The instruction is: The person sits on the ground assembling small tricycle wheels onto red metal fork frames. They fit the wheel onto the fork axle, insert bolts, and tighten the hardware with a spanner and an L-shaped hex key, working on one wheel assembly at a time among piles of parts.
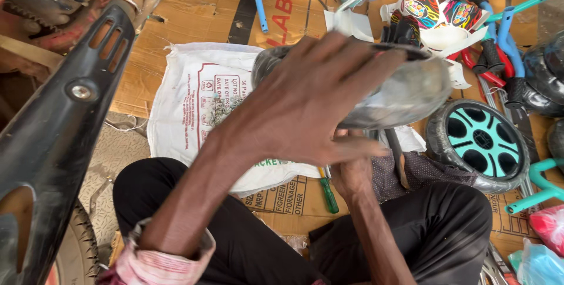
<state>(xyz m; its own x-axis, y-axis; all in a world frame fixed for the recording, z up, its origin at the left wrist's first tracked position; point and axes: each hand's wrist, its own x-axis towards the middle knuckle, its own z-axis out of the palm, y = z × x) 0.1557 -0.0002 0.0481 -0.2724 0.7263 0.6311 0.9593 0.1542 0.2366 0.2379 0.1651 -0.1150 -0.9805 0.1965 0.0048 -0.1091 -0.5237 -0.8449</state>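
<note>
A teal-and-black wheel (pixel 483 143) lies near blue tubes (pixel 510 38), a white sack (pixel 194 103) with red print covers brown cardboard (pixel 194 9), and a green-handled screwdriver (pixel 328 194) rests beside black trousers (pixel 411 226).

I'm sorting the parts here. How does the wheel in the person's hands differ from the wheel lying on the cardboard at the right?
The held wheel is lifted and wrapped in clear plastic film; the teal-spoked wheel lies flat on the cardboard, unwrapped. The held wheel is gripped by the left hand above and the right hand below, so its face is mostly hidden; the teal-spoked wheel is untouched, spokes in plain view. Both look like small black-tyred wheels.
</note>
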